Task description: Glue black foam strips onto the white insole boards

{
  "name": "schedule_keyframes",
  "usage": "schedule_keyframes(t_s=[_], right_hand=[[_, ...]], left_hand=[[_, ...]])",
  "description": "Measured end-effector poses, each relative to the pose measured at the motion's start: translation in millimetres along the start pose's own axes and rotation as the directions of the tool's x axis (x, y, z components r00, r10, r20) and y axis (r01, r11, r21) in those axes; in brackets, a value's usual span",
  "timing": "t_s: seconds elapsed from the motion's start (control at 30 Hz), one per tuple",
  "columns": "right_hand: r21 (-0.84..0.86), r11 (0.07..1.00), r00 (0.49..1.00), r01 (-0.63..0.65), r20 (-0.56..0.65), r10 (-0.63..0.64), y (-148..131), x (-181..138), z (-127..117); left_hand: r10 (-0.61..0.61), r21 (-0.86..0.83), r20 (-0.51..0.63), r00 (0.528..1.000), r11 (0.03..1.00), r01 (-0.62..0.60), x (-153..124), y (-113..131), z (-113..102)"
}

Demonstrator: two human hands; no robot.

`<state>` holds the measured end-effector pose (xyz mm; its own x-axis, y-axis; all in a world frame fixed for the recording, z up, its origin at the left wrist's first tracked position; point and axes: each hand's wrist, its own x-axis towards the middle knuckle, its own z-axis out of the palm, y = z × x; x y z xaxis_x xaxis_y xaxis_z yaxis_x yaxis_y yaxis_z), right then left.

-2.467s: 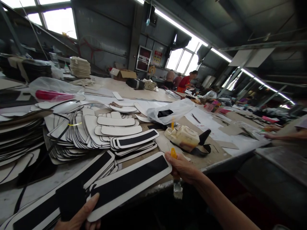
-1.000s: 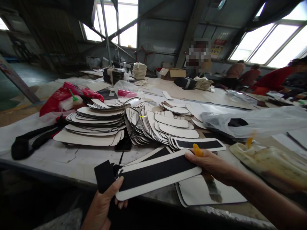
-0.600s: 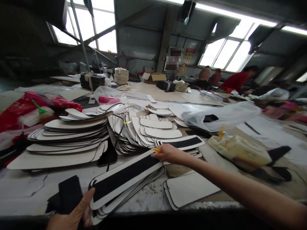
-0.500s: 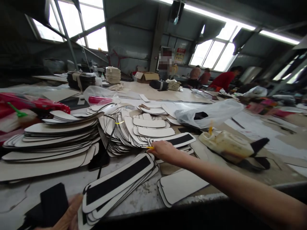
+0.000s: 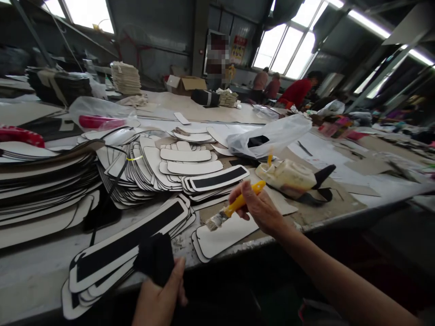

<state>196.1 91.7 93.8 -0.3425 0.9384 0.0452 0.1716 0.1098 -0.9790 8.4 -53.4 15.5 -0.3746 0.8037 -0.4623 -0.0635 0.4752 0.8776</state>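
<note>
Right hand [image 5: 260,208], fingers pinching yellow brush [image 5: 234,206], bristles [image 5: 214,222] over or near pale panels [image 5: 226,237] at the counter [image 5: 182,246] edge: loose grip could drop it, dripping could smear them. Left hand [image 5: 163,290], fingers pinching black strips [image 5: 158,256] beside the striped stack [image 5: 125,240]: a snag could drag panels off.

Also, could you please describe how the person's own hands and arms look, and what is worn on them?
Both the left hand and right hand are gloveless. The right forearm is slender, with no sleeve, watch or bracelet in view. Some fingers are hidden, so rings cannot be excluded.
</note>
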Motion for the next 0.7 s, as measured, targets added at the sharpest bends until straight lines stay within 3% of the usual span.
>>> schedule_keyframes(t_s=[0.13, 0.33, 0.5, 0.7], right_hand=[[0.208, 0.973, 0.994, -0.101, -0.012, 0.106, 33, -17, 3], [0.26, 0.926, 0.96, -0.273, 0.016, 0.279, 58, -23, 10], [0.095, 0.958, 0.959, -0.272, -0.055, 0.278, 58, -27, -8], [-0.197, 0.96, 0.958, -0.199, -0.245, 0.149, 64, -29, -47]], left_hand=[[0.038, 0.15, 0.071, 0.997, 0.987, -0.049, 16, 8, 32], [0.01, 0.221, 0.151, 0.988, 0.974, -0.043, 30, 8, 37], [-0.026, 0.27, 0.135, 0.991, 0.963, -0.012, 31, 8, 42], [-0.046, 0.248, 0.073, 0.996, 0.968, 0.026, 27, 11, 46]])
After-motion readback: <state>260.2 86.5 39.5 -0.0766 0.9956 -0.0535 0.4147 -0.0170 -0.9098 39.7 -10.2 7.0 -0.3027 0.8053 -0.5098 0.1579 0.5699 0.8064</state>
